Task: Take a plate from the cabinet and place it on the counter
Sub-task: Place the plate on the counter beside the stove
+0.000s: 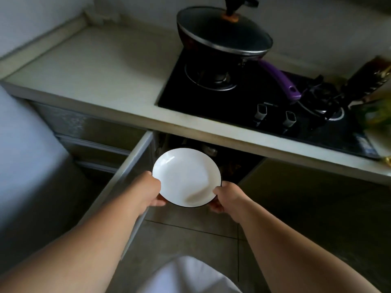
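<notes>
Head view, lowest and nearest: two bare forearms reach forward over a tiled floor (190,233). Left hand (149,192) grips the plate (186,176) at its 8 o'clock rim, fingers curled under, thumb side on top. Right hand (227,195) grips the same plate at its 4 o'clock rim, fingers wrapped beneath. Plate: white, thin dark edge, nothing on it, held in the air in front of the open cabinet (222,163), below the counter edge.

Cabinet door (127,176) stands swung out at the plate's 9 o'clock. Cabinet interior is dark; some items sit inside, too dim to identify.

Beyond, at 12 o'clock, the pale counter (95,66). At its 3 o'clock side, a black gas hob (243,102) set into it. On the far burner a dark pan (220,51) with purple handle, closed by a glass lid (224,31); contents cannot be seen.
</notes>
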Demonstrator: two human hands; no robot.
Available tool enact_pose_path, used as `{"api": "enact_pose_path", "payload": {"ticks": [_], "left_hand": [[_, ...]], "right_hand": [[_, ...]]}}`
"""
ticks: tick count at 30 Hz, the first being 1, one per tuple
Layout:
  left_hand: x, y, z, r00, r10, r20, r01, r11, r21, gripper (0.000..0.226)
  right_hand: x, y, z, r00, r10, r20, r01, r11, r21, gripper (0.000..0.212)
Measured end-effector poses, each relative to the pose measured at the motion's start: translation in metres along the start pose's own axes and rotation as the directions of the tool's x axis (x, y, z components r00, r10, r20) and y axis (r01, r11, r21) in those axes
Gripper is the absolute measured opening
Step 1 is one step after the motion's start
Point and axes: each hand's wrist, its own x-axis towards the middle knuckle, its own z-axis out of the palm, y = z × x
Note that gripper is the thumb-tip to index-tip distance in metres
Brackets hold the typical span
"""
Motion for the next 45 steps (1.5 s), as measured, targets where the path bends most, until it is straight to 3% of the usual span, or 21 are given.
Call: {"api": "enact_pose_path", "payload": {"ticks": [5, 11, 18, 22, 30, 45], "left_hand": [[-0.026, 0.018, -0.061, 0.997, 0.071, 0.014, -0.071, 0.996, -0.054, 0.039], [-0.032, 0.058, -0.134, 0.982, 0.179, -0.050, -0.185, 0.971, -0.153, 0.034], [0.010, 0.111, -0.175, 0.962, 0.212, -0.171, -0.248, 0.941, -0.232, 0.040], [0.046, 0.138, -0.184, 0.952, 0.186, -0.243, -0.254, 0.923, -0.289, 0.027], [0.117, 0.182, -0.181, 0.951, 0.104, -0.291, -0.225, 0.879, -0.420, 0.030], [0.161, 0.200, -0.173, 0.933, 0.092, -0.348, -0.251, 0.860, -0.444, 0.043]], "right_hand": [[-0.040, -0.043, 0.032, 0.995, -0.085, -0.047, 0.083, 0.996, -0.040, 0.021], [-0.062, -0.114, 0.074, 0.975, -0.222, -0.035, 0.220, 0.974, -0.045, 0.026], [-0.019, -0.200, 0.098, 0.926, -0.374, -0.061, 0.361, 0.919, -0.158, 0.016], [0.020, -0.245, 0.106, 0.910, -0.414, -0.034, 0.401, 0.896, -0.192, 0.023], [0.099, -0.309, 0.108, 0.901, -0.426, 0.082, 0.431, 0.862, -0.266, 0.036], [0.162, -0.330, 0.123, 0.923, -0.369, 0.112, 0.381, 0.915, -0.128, 0.026]]}}
